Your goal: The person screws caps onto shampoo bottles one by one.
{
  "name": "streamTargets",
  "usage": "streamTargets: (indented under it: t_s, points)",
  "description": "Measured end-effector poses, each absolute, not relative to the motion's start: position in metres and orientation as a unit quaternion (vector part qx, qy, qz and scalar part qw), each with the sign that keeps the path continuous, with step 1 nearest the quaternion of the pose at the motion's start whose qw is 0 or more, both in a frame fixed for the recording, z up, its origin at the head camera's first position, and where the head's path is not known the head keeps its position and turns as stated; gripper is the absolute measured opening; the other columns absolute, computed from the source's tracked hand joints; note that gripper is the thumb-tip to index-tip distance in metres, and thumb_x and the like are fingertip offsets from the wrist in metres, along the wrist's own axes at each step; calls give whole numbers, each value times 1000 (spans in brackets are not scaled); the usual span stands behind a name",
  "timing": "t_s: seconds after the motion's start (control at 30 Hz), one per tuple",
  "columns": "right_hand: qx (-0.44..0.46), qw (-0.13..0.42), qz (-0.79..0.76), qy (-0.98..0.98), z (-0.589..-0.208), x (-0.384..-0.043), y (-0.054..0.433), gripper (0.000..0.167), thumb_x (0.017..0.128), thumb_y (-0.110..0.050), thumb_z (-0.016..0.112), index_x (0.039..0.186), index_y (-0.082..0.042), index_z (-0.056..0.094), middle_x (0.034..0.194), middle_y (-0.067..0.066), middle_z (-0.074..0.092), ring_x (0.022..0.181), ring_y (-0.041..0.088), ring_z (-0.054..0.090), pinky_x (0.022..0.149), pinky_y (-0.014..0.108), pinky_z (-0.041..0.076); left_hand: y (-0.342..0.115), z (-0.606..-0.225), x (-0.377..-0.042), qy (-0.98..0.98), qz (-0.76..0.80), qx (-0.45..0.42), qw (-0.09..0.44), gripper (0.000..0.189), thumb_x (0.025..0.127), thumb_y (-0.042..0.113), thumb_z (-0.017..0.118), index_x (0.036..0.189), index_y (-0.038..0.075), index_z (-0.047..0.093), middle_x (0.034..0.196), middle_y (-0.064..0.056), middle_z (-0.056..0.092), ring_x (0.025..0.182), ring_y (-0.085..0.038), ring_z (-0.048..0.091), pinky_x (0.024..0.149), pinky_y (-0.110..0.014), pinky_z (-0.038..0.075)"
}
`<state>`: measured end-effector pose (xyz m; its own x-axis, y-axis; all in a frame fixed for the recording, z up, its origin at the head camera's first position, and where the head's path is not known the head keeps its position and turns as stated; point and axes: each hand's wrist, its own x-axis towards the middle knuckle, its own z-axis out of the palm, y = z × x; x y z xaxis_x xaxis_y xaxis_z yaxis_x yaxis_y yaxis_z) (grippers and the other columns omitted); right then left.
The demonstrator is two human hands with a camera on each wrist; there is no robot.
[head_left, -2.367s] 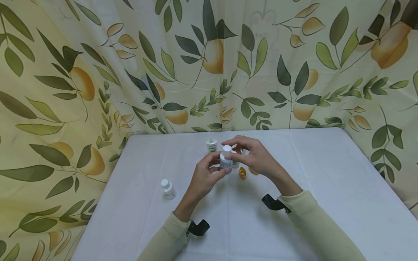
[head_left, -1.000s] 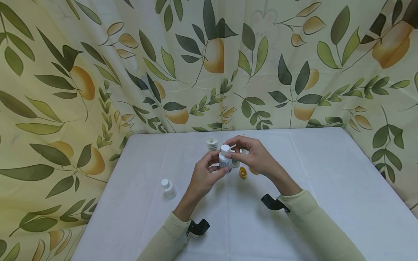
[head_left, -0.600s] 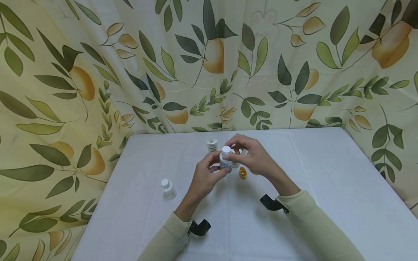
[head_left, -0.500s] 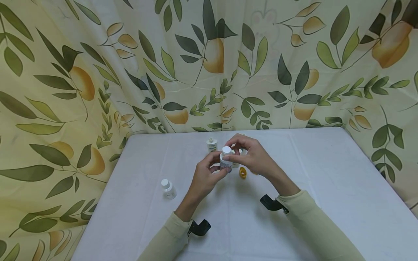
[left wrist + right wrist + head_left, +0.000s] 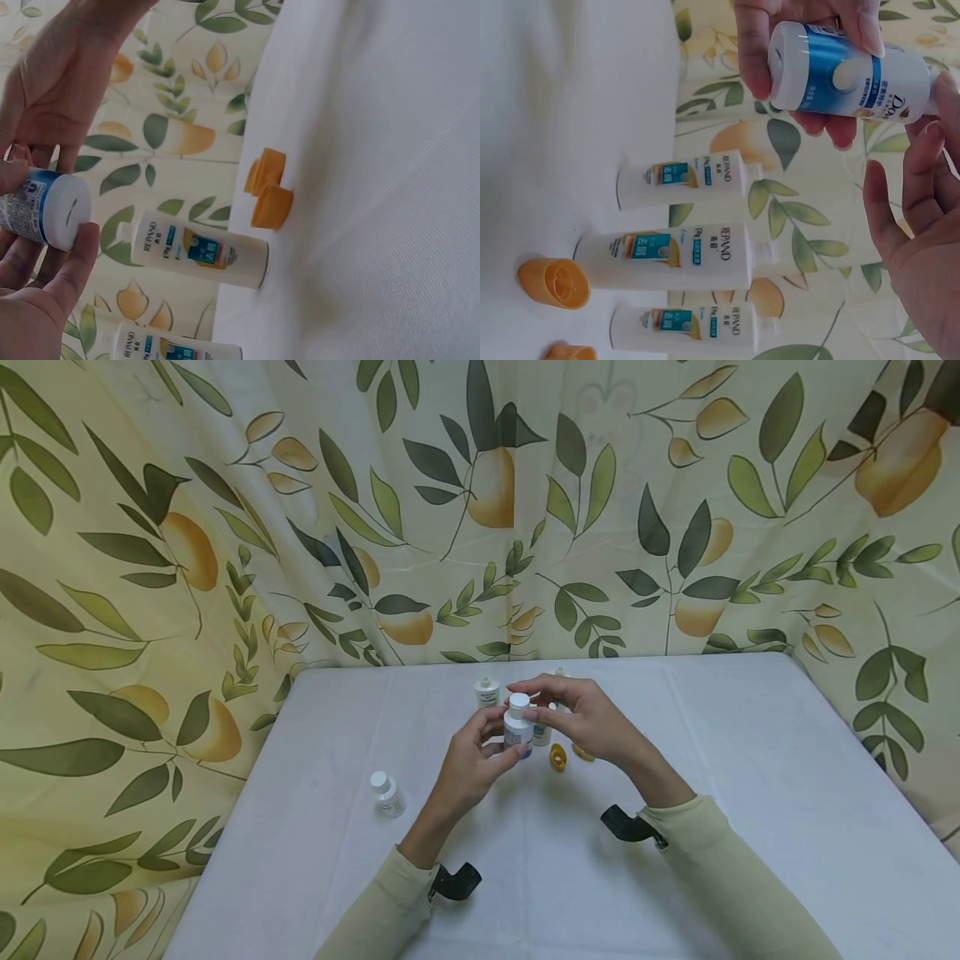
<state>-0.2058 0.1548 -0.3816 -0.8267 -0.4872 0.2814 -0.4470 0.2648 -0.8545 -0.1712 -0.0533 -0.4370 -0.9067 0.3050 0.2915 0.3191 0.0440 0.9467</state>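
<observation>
Left grip [image 5: 468, 768] clasps the body of the Dove bottle [image 5: 517, 729], held up at the middle of the head view, near upright, white cap [image 5: 519, 702] on top. Fingers to both sides of it; one also touches the base in the wrist views.

Right grip [image 5: 592, 718] comes in from 3 o'clock, fingertips pinching the white cap. Changed since half a second ago: right thumb then lay across the cap's lower part; it now sits at the 4 o'clock edge, and more cap and neck show. Index finger reaches further toward 11 o'clock. Dove bottle a touch higher; left grip hardly shifted.

Just beyond, three Repand bottles stand on the desk [image 5: 570, 902], nozzles bare: one [image 5: 487, 693] at 10 to 11 o'clock of the Dove bottle, one [image 5: 542, 735] close at 3, partly covered, the last [image 5: 560, 673] at 2, mostly behind the right grip, its top clearer than before.

Two orange caps: the nearer [image 5: 557, 757] at 4 o'clock, same spot; the other [image 5: 583, 752] further along that line, almost covered half a second ago, now showing below the right grip.

Spare bottle [image 5: 387, 795], white-capped, upright, well apart at 8 o'clock, unmoved. Leaf-and-fruit curtain [image 5: 491, 493] at 12, unchanged.
</observation>
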Motion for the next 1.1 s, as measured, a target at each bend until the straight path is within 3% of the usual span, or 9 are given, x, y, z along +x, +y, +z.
streamTargets:
  t_s: [0.23,0.37,0.63,0.87,1.1]
  points:
    - [-292,-2,-543,787,-384,-206,152,29,91,-13,77,119,-16,73,106,2,65,90,23,53,74,28,45,-52,-439,-172,-718,-661,-219,13,48,91,6,77,134,8,56,130,-9,61,118,-24,63,97,-41,58]
    - [-289,0,-546,786,-385,-207,152,26,90,-15,79,115,-16,73,104,2,64,90,23,53,75,29,46,-52,-439,-172,-719,-659,-221,8,48,91,7,76,134,8,56,132,-8,59,118,-25,62,98,-42,57]
    - [-283,26,-532,798,-381,-206,156,34,94,-17,75,127,-13,70,103,3,64,94,24,54,89,42,45,-58,-438,-173,-721,-655,-228,-11,50,94,9,73,140,5,53,138,-11,56,120,-27,60,101,-41,55]
    - [-275,13,-529,803,-381,-206,157,32,93,-19,76,124,-19,72,102,1,65,92,23,55,81,33,47,-57,-437,-173,-708,-667,-230,-24,48,96,9,70,141,6,52,134,-14,60,119,-26,61,98,-33,56]
    - [-284,9,-531,798,-382,-208,156,31,91,-17,78,122,-19,73,102,2,65,92,23,53,79,31,46,-58,-437,-173,-723,-654,-221,-21,45,96,14,72,138,9,55,135,-7,58,118,-24,60,98,-29,56]
